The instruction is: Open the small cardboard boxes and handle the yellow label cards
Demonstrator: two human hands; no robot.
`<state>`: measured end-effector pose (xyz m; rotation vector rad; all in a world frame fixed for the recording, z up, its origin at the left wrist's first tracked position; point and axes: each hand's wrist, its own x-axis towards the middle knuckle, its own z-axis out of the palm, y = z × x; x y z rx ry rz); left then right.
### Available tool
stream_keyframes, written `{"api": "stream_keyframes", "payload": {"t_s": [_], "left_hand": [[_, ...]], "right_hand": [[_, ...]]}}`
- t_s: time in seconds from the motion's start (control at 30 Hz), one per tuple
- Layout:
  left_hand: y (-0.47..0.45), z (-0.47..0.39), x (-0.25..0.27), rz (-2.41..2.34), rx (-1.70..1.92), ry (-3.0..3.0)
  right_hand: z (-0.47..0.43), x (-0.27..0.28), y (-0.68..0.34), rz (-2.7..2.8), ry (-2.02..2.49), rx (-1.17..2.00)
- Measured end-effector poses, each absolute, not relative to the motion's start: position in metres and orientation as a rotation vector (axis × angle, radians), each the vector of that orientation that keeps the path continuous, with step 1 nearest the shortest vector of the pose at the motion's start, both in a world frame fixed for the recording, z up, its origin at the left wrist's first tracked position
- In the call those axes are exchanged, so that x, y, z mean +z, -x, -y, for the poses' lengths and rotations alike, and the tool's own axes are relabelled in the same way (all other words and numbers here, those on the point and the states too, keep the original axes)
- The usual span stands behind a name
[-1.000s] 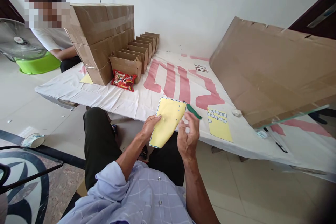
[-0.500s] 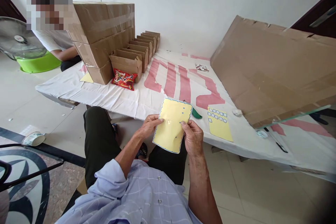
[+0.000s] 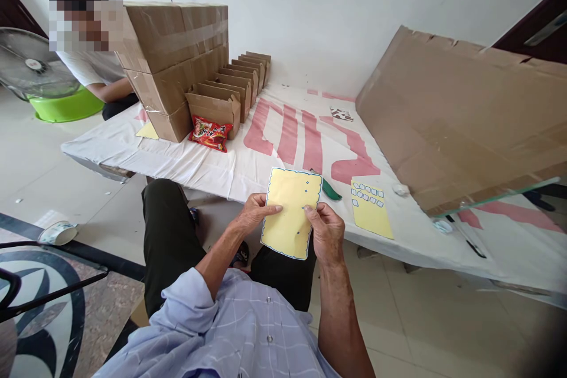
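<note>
Between my two hands is a yellow sheet (image 3: 290, 230) with a wavy blue-edged border and a few small blue diamond marks. My left hand (image 3: 256, 212) pinches its left edge, thumb on top. On the right edge, my right hand (image 3: 326, 229) grips it the same way, its thumb near one of the marks. The sheet is held above my lap by the table's front edge. Just behind it lies a green-handled tool (image 3: 331, 190), partly hidden. To the right, a second yellow sheet (image 3: 372, 218) with rows of small white blue-edged pieces lies on the table.
Stacked cardboard boxes (image 3: 162, 65) and a row of open small boxes (image 3: 215, 107) stand at left, with a red snack packet (image 3: 209, 133) in front. A large cardboard panel (image 3: 469, 124) leans at right near a black knife (image 3: 472, 242). A co-worker (image 3: 95, 74) sits at far left.
The yellow sheet has turned slightly more upright and shifted a little to the left. My left thumb now reaches further over it. Both hands keep hold of it.
</note>
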<state>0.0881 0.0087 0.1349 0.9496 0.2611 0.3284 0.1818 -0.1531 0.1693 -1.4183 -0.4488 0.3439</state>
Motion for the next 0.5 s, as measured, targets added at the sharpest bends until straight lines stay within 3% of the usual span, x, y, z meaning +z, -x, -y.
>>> {"api": "stream_keyframes", "payload": {"t_s": [0.23,0.37,0.5], "left_hand": [[-0.089,-0.007,0.135,-0.285,0.380,-0.989],[-0.088,-0.005,0.135,-0.271,0.389,-1.014],[-0.087,-0.003,0.136,-0.257,0.349,-1.031]], "right_hand": [[0.153,0.182,-0.170,0.836,1.721,-0.440],[0.148,0.182,-0.164,1.185,1.747,-0.314],[0.144,0.177,-0.165,1.198,1.760,-0.285]]}}
